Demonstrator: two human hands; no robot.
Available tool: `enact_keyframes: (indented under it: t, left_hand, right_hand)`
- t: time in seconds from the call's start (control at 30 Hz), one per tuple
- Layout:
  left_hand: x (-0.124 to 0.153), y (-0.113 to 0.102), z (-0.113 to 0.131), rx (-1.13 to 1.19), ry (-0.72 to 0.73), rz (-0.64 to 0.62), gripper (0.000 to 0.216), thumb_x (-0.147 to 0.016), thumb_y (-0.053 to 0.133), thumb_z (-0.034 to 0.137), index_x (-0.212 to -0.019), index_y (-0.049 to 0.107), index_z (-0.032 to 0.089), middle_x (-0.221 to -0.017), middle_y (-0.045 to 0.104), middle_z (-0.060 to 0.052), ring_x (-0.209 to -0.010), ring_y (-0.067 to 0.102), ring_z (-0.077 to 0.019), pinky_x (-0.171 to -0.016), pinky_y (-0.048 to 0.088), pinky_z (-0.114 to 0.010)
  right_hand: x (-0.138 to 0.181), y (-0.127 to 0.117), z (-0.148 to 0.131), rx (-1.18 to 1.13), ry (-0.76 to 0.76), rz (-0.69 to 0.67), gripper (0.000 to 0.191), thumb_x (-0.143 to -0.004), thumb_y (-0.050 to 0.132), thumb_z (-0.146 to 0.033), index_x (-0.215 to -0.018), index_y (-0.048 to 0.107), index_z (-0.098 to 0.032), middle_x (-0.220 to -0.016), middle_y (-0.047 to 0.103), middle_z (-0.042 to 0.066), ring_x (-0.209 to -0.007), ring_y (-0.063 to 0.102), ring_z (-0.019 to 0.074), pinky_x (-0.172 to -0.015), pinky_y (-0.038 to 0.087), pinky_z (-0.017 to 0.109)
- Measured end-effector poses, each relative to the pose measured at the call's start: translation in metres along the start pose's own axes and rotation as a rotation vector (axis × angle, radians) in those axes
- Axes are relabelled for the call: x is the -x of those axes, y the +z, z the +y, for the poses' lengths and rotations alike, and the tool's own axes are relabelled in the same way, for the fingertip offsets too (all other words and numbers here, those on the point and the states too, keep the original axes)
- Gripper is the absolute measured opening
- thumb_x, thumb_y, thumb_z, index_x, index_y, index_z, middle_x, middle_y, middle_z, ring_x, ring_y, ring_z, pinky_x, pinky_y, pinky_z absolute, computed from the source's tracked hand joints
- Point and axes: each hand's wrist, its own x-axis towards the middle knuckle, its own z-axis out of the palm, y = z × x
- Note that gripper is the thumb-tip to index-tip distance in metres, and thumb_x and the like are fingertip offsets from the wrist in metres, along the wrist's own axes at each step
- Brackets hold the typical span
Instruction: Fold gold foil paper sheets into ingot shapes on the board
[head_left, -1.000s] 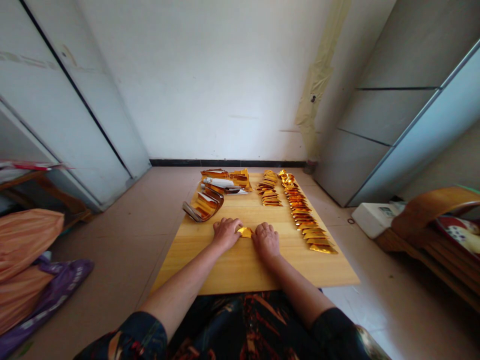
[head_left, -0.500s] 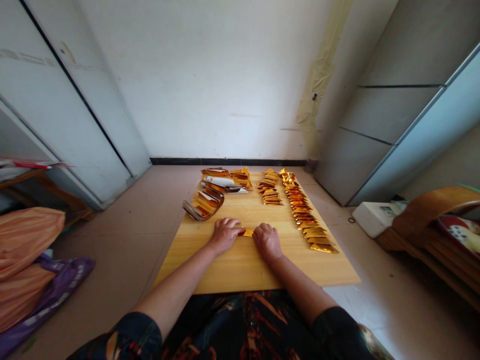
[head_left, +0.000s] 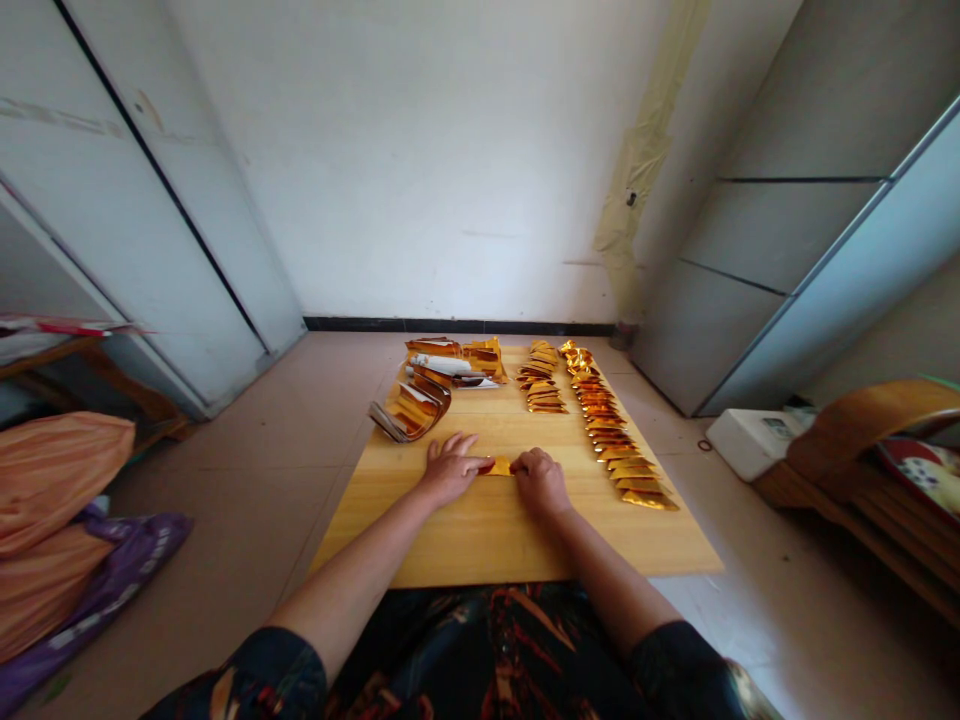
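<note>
A small piece of gold foil paper [head_left: 498,466] lies on the wooden board [head_left: 487,530] between my two hands. My left hand [head_left: 448,467] rests on its left end, fingers partly stretched and pressing down. My right hand [head_left: 538,478] is curled, its fingertips pinching the paper's right end against the board. Both forearms reach in from the bottom of the view.
A long row of folded gold pieces [head_left: 611,435] runs along the board's right side, a shorter row [head_left: 540,382] beside it. A curled stack of gold sheets [head_left: 409,410] and more sheets [head_left: 457,362] lie at the far left. Bags [head_left: 60,510] sit left, a wooden chair [head_left: 862,440] right.
The gold paper shows flatter and narrower between the hands than a second ago. My left fingers have spread a little. Both hands stay at the same spot on the board.
</note>
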Motion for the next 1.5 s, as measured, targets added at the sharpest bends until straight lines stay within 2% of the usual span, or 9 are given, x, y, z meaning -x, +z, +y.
enact_keyframes:
  t: [0.3, 0.43, 0.53, 0.63, 0.77, 0.93, 1.07, 1.3, 1.5]
  left_hand:
    - [0.008, 0.005, 0.011, -0.041, 0.034, 0.116, 0.037, -0.088, 0.042, 0.024, -0.112, 0.062, 0.045, -0.145, 0.040, 0.002, -0.136, 0.026, -0.0268, -0.105, 0.016, -0.061]
    - [0.010, 0.007, 0.015, -0.039, 0.026, 0.140, 0.036, -0.088, 0.044, 0.024, -0.111, 0.062, 0.043, -0.143, 0.042, 0.000, -0.135, 0.028, -0.0266, -0.105, 0.019, -0.059]
    - [0.011, 0.010, 0.018, -0.042, 0.041, 0.174, 0.035, -0.087, 0.046, 0.021, -0.110, 0.063, 0.040, -0.141, 0.044, 0.000, -0.133, 0.030, -0.0264, -0.105, 0.021, -0.058]
    - [0.012, 0.013, 0.019, -0.037, 0.075, 0.230, 0.037, -0.084, 0.047, 0.017, -0.110, 0.064, 0.037, -0.137, 0.048, -0.002, -0.131, 0.032, -0.0265, -0.103, 0.023, -0.055]
    - [0.009, 0.014, 0.015, -0.014, 0.144, 0.258, 0.034, -0.081, 0.054, 0.018, -0.108, 0.066, 0.034, -0.126, 0.056, -0.003, -0.122, 0.040, -0.0258, -0.100, 0.028, -0.050]
    - [0.001, 0.010, 0.010, -0.004, 0.229, 0.282, 0.019, -0.079, 0.061, 0.028, -0.096, 0.070, 0.032, -0.113, 0.063, -0.002, -0.111, 0.047, -0.0236, -0.093, 0.031, -0.044]
    - [-0.002, 0.011, 0.008, -0.021, 0.291, 0.324, 0.015, -0.082, 0.060, 0.027, -0.093, 0.069, 0.029, -0.105, 0.066, -0.002, -0.105, 0.049, -0.0213, -0.089, 0.032, -0.041]
    - [-0.002, 0.011, 0.005, -0.094, 0.399, 0.344, 0.019, -0.087, 0.053, 0.025, -0.101, 0.065, 0.025, -0.099, 0.067, -0.003, -0.101, 0.051, -0.0193, -0.085, 0.033, -0.037]
    - [0.000, 0.010, 0.005, -0.092, 0.407, 0.353, 0.019, -0.088, 0.051, 0.024, -0.100, 0.066, 0.024, -0.098, 0.067, -0.003, -0.099, 0.052, -0.0189, -0.084, 0.034, -0.037]
  right_hand:
    - [-0.019, -0.016, 0.011, -0.058, 0.150, -0.129, 0.020, -0.074, 0.052, -0.012, -0.079, 0.069, -0.022, -0.089, 0.069, 0.002, -0.083, 0.061, 0.0137, -0.068, 0.039, 0.020]
    - [-0.023, -0.026, 0.025, -0.108, 0.189, -0.120, 0.021, -0.070, 0.052, -0.010, -0.077, 0.068, -0.021, -0.085, 0.070, 0.001, -0.080, 0.061, 0.0144, -0.067, 0.040, 0.020]
    - [-0.024, -0.026, 0.030, -0.245, 0.144, -0.050, 0.024, -0.066, 0.049, -0.006, -0.076, 0.067, -0.020, -0.081, 0.069, 0.000, -0.078, 0.061, 0.0135, -0.068, 0.042, 0.020]
    - [-0.025, -0.023, 0.021, -0.456, 0.097, 0.004, 0.025, -0.065, 0.046, -0.005, -0.077, 0.065, -0.018, -0.076, 0.067, -0.001, -0.068, 0.059, 0.0115, -0.062, 0.044, 0.019]
    - [-0.029, -0.021, 0.002, -0.635, 0.068, -0.144, 0.022, -0.068, 0.048, -0.008, -0.079, 0.064, -0.017, -0.066, 0.061, -0.004, -0.053, 0.056, 0.0093, -0.051, 0.042, 0.018]
    - [-0.027, -0.023, 0.005, -0.306, -0.147, -0.144, 0.017, -0.067, 0.058, -0.008, -0.077, 0.068, -0.018, -0.079, 0.065, 0.001, -0.071, 0.059, 0.0123, -0.065, 0.043, 0.020]
    - [-0.018, -0.023, 0.016, -0.052, -0.300, -0.132, 0.014, -0.075, 0.060, -0.016, -0.085, 0.069, -0.019, -0.086, 0.062, 0.003, -0.070, 0.057, 0.0112, -0.065, 0.041, 0.019]
    - [-0.015, -0.012, 0.024, 0.077, -0.541, 0.014, 0.017, -0.089, 0.049, -0.020, -0.085, 0.065, -0.020, -0.084, 0.058, 0.002, -0.072, 0.053, 0.0098, -0.066, 0.039, 0.017]
    - [-0.022, 0.006, 0.033, 0.024, -0.595, 0.107, 0.024, -0.092, 0.044, -0.019, -0.078, 0.065, -0.018, -0.077, 0.060, 0.003, -0.073, 0.054, 0.0113, -0.069, 0.041, 0.019]
